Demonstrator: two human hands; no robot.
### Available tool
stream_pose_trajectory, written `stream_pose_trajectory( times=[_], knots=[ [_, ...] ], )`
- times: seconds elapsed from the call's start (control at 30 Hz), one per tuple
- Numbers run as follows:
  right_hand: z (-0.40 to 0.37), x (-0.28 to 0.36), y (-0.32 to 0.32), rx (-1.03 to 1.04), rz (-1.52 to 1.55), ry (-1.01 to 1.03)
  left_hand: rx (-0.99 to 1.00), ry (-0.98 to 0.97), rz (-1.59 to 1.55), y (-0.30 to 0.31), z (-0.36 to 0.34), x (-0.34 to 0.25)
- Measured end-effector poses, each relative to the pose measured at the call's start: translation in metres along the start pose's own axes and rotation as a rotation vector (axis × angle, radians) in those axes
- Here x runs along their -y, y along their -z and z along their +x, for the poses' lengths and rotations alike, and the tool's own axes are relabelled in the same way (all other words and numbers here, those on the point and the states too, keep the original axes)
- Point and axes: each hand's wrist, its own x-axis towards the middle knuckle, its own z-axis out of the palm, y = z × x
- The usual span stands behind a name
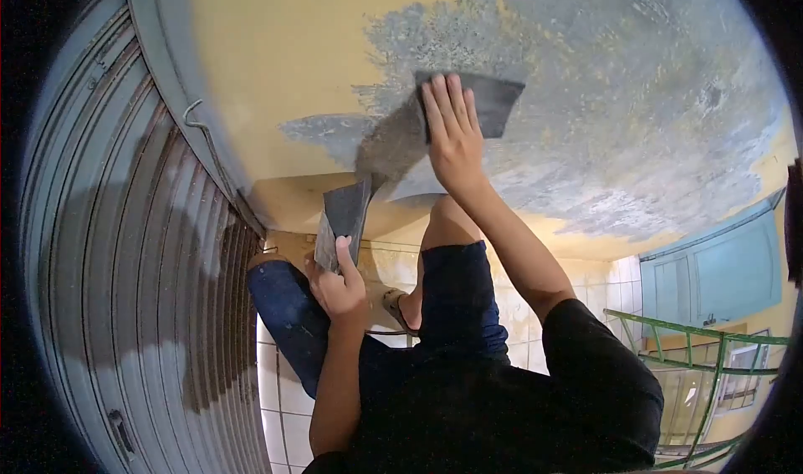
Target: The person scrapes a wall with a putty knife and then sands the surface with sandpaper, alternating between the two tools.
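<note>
My right hand [456, 144] lies on a thin, dark grey putty spreader [495, 98], fingers stretched along its face, and holds it against the wall. Grey filler [602, 106] covers much of the yellow wall [284, 64] around it in ragged patches. Lower and to the left, my left hand [339, 286] grips a second dark grey spreader [345, 211], its thumb on the near face and its blade pointing up. A lighter, smeared surface shows along this spreader's left side. The fingers behind it are mostly hidden.
A ribbed metal shutter [125, 223] with a bent metal hook [196, 119] borders the left. My bent knees [456, 223] are close to the wall above a white tiled floor [288, 428]. At right stand a green metal frame [719, 374] and a light blue door [711, 265].
</note>
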Motion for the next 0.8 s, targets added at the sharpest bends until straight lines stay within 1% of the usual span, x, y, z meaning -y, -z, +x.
stream_pose_trajectory(
  times=[0.03,0.1,0.13,0.2,0.23,0.27,0.3,0.33,0.43,0.5,0.53,0.57,0.63,0.67,0.7,0.77,0.8],
  knots=[
    [-0.009,-0.004,0.0,0.053,-0.029,0.007,-0.001,-0.004,0.0,0.002,0.002,-0.002],
    [0.001,-0.005,0.0,0.045,-0.039,0.032,0.026,0.056,0.028,0.01,0.004,-0.008],
    [0.009,-0.008,-0.001,0.038,-0.053,0.061,0.022,0.049,0.025,0.01,0.003,-0.005],
    [0.06,0.004,0.005,0.01,-0.018,0.062,0.044,0.101,0.042,0.011,-0.002,0.007],
    [0.081,0.011,0.002,-0.051,-0.005,0.057,0.053,0.106,0.046,0.013,-0.002,-0.003],
    [0.088,0.015,0.0,-0.109,0.01,0.052,0.055,0.174,0.004,0.018,0.001,-0.022],
    [0.087,0.017,-0.005,-0.126,-0.023,0.044,0.043,0.231,-0.038,0.019,0.006,-0.031],
    [0.082,0.015,-0.007,-0.137,-0.018,0.051,0.029,0.226,-0.039,0.019,0.008,-0.03],
    [0.031,0.004,0.003,-0.005,0.01,0.02,0.043,0.239,-0.003,0.015,0.001,-0.023],
    [0.0,-0.009,0.006,0.024,-0.002,0.019,0.0,0.145,0.013,0.014,0.003,-0.013],
    [-0.011,-0.012,0.003,0.057,-0.009,0.014,-0.001,0.147,0.017,0.014,0.002,-0.009],
    [-0.005,-0.012,0.003,0.048,-0.013,0.015,-0.006,0.11,0.044,0.013,0.002,-0.005],
    [0.044,-0.002,0.012,0.003,0.025,0.026,-0.011,0.07,0.073,0.011,0.005,-0.003],
    [0.064,0.005,0.012,-0.032,0.063,0.037,-0.014,0.081,0.09,0.009,0.006,-0.002],
    [0.071,0.01,0.008,-0.017,0.066,0.029,-0.008,0.099,0.108,0.009,0.0,-0.003],
    [0.086,0.014,0.0,-0.128,0.051,0.056,0.02,0.143,0.074,0.007,-0.005,-0.006],
    [0.082,0.012,0.002,-0.139,0.053,0.062,0.029,0.174,0.044,0.007,0.0,-0.006]
  ],
)
